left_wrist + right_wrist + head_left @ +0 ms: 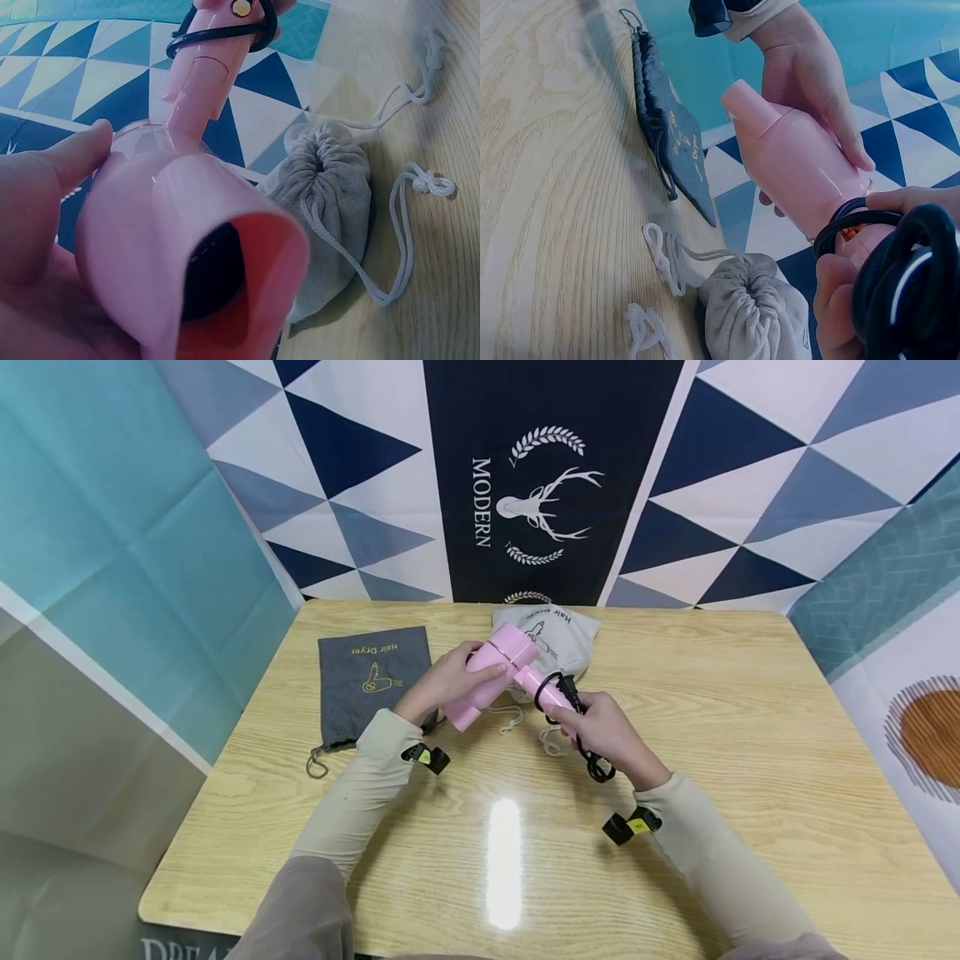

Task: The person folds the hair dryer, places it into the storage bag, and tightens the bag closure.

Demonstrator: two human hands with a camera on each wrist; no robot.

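Observation:
A pink hair dryer (513,643) is held above the table with both hands. My left hand (448,681) grips its barrel, the thumb lying along the near side. My right hand (609,732) holds the handle (531,680), around which a black power cord (597,768) is looped. In the left wrist view the wide flared nozzle (281,251) faces the camera, dark inside. Bunched cord loops partly cover the right fingers in the right wrist view. Behind the dryer sits a stuffed light grey drawstring bag (572,642) printed "Hair Dryer"; its contents are hidden.
A flat dark grey drawstring pouch (375,664), also printed "Hair Dryer", lies on the wooden table (720,710) to the left. White drawstrings (551,743) trail from the light bag toward me. A patterned backdrop (360,452) rises at the table's far edge.

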